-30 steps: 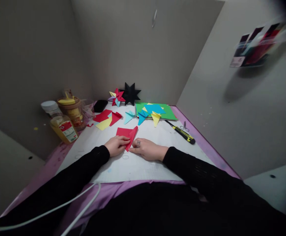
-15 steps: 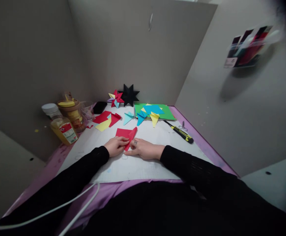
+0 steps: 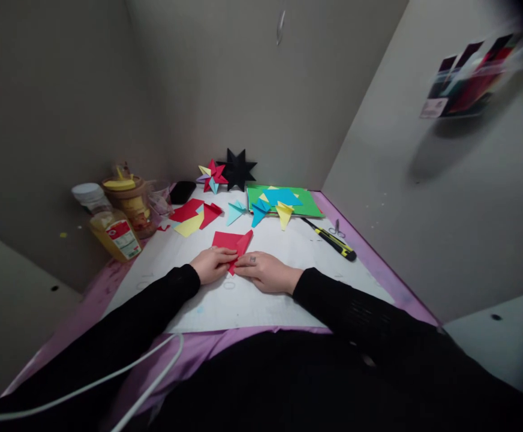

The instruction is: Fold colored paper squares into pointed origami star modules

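Note:
A square sheet of red paper [image 3: 226, 239] lies on the white sheet in front of me, its right side folded over into a narrow flap. My left hand [image 3: 210, 264] presses the paper's lower left part, fingers together. From the other side, my right hand [image 3: 264, 271] has its fingers together on the folded flap near the lower corner, and a ring-like mark shows on one finger. The fingertips of both hands nearly meet and hide part of the crease. Beyond the paper stand folded pieces in light blue [image 3: 236, 212], blue [image 3: 260, 211] and yellow [image 3: 284, 214].
At left are a glue bottle [image 3: 116, 234], a brown jar [image 3: 131, 201], a clear cup [image 3: 159, 199] and a phone [image 3: 183, 192]. Red and black paper stars [image 3: 237, 170] lean at the back. Green paper [image 3: 309, 203], a utility knife [image 3: 333, 241] and scissors [image 3: 337, 230] lie right.
My right hand's fingers have drawn together and shifted slightly up along the red flap; its lower finger no longer points out separately. My left hand stays on the paper. The view has tilted slightly.

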{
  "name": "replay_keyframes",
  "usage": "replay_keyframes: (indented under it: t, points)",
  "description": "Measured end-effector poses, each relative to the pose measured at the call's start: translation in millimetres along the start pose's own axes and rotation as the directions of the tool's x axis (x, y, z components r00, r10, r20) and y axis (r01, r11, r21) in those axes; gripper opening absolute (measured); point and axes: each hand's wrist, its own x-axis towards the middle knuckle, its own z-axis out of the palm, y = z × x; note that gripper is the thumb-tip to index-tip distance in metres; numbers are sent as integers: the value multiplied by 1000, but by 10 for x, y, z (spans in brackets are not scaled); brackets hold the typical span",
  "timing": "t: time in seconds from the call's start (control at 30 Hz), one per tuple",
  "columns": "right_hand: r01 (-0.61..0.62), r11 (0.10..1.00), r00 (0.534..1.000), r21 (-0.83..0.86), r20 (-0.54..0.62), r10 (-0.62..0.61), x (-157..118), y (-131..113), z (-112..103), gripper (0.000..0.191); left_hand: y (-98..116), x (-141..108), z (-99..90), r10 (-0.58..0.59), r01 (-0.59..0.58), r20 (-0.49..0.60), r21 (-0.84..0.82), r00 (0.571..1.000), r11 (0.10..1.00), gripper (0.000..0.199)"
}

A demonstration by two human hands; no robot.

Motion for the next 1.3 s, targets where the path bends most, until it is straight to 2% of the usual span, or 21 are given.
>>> replay_keyframes:
  t: [0.27,0.43,0.57,0.67,0.77,0.97,1.07,1.17,1.23,1.3]
  points:
    - [-19,999,999,35,29,18,-1,13,-9,31,40,6,-74,-79,80,5,-103,997,991,47]
    - [-32,998,999,49,38,30,-6,30,2,32,20,7,-71,-74,73,-5,-108,997,991,47]
    - [-38,998,998,51,45,36,-11,39,9,32,31,-27,-57,-85,77,-73,-101,994,992,39]
    - [-38,998,998,49,42,36,-5,36,5,32,93,-69,-38,-47,44,-99,-31,994,999,31]
    - [-25,999,999,47,37,23,7,24,-5,31,167,-95,-23,-15,20,-52,88,999,996,35]
    - [-13,998,999,63,34,11,-3,53,-29,32,239,-85,-51,-89,77,54,200,995,977,35]
    - [-89,994,992,68,-84,94,38,163,-31,32,261,-74,-77,-107,82,87,254,990,964,36]
    - [-270,963,946,8,-185,267,173,337,-11,30,282,-69,-92,-118,84,105,285,987,955,38]
    - [-395,918,906,-24,-175,385,300,473,25,27,291,-70,-97,-132,94,111,298,985,950,39]
    - [-483,876,872,-22,-106,478,426,609,75,18,297,-73,-100,-141,99,115,312,983,945,40]
